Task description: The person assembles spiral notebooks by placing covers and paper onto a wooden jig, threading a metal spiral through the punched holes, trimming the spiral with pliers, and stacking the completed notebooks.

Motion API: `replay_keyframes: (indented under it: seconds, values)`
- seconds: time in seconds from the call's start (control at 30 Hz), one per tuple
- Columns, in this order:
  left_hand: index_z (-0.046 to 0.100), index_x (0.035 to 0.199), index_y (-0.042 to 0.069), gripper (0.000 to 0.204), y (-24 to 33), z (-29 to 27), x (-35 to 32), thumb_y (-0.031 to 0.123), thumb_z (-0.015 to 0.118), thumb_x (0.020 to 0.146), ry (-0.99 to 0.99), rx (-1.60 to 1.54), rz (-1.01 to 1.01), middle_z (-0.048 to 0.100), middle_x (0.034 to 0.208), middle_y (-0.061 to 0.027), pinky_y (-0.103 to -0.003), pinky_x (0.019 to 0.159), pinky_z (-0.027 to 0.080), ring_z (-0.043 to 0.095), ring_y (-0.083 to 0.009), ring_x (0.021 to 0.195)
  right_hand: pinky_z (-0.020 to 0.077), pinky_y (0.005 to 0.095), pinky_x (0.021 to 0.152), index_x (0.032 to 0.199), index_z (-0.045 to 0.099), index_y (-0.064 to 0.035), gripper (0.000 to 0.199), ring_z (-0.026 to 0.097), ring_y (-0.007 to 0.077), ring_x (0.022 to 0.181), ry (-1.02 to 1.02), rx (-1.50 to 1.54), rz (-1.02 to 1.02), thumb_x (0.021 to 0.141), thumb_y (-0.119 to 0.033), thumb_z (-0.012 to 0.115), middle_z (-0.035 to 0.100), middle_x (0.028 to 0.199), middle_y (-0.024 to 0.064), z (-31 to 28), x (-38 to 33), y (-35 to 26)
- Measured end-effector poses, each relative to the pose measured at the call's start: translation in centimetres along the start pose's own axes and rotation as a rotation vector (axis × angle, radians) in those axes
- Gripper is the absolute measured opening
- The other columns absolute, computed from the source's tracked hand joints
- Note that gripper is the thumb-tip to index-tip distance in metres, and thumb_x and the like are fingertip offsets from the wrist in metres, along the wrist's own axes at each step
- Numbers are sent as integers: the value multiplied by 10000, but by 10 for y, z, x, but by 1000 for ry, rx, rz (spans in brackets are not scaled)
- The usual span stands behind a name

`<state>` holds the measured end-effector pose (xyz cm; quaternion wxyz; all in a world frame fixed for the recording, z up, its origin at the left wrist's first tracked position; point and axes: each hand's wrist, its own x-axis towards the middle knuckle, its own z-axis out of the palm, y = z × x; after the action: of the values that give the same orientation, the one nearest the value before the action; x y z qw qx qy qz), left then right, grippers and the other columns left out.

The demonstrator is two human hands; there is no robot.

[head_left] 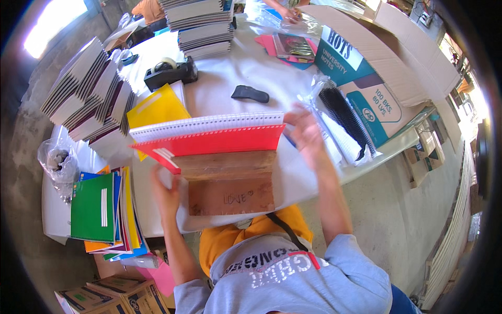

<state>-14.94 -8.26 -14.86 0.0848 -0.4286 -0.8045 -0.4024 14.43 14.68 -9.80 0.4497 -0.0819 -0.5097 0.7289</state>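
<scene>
A red notebook point(219, 141) with white hole-punched pages point(209, 124) stands on edge, tilted, on a brown wooden stand point(230, 196) in front of me. Its punched edge faces up. My left hand point(166, 191) has thumb and fingers at the cover's lower left corner, gripping it. At the right end of the notebook is my right hand point(307, 133), blurred, its fingers apart beside the edge. A yellow notebook cover point(157, 112) lies behind the red one, partly hidden by it.
Tall notebook stacks point(204, 31) and slanted piles point(89, 89) stand far and left. Colored notebooks point(93, 206) lie at the left edge. A tape dispenser point(170, 73), a black strip-like object point(251, 94), black spiral coils point(342, 115) and an open carton point(384, 104) are beyond. Another person's hand point(290, 14) shows at the back.
</scene>
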Motion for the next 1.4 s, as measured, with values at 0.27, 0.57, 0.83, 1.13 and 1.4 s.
replay_keyframes:
  seconds: [0.27, 0.57, 0.83, 1.13, 1.4]
  values:
    - [394, 1280, 22, 700, 194, -25, 35, 368, 701, 755, 348, -30, 558, 465, 1233, -152, -482, 1054, 223, 356, -367, 1242, 500, 436, 783, 1021, 576, -53, 250, 574, 345, 992, 430, -2158, 347, 783, -130, 589, 618, 980, 180, -167, 61, -26]
    - [519, 762, 64, 543, 227, 30, 50, 538, 724, 595, 280, 31, 540, 487, 864, -100, -568, 1030, 152, 487, -266, 911, 460, 483, 842, 985, 622, 5, 280, 568, 423, 972, 331, -1992, 435, 738, -60, 509, 587, 1044, 269, -117, 96, -76]
    - [468, 660, 106, 347, 213, 9, 56, 345, 699, 559, 272, -66, 630, 457, 674, -35, -351, 692, 338, 470, -220, 686, 471, 463, 834, 1008, 612, -25, 268, 567, 414, 971, 220, -2141, 434, 769, 9, 497, 588, 1026, 253, -111, 99, -105]
    - [524, 699, 101, 365, 228, 18, 52, 399, 719, 619, 297, -37, 575, 483, 771, -58, -471, 973, 300, 493, -226, 796, 394, 336, 864, 1310, 458, -165, 437, 499, 266, 915, 50, -1677, 7, 881, -95, 501, 483, 839, 123, -1, 57, -134]
    - [517, 693, 106, 377, 220, 30, 52, 405, 739, 641, 293, -67, 610, 469, 719, -41, -430, 883, 350, 477, -220, 721, 464, 278, 707, 960, 674, -68, 215, 598, 206, 775, -172, -1222, -252, 779, 27, 604, 624, 840, 89, 64, 21, -114]
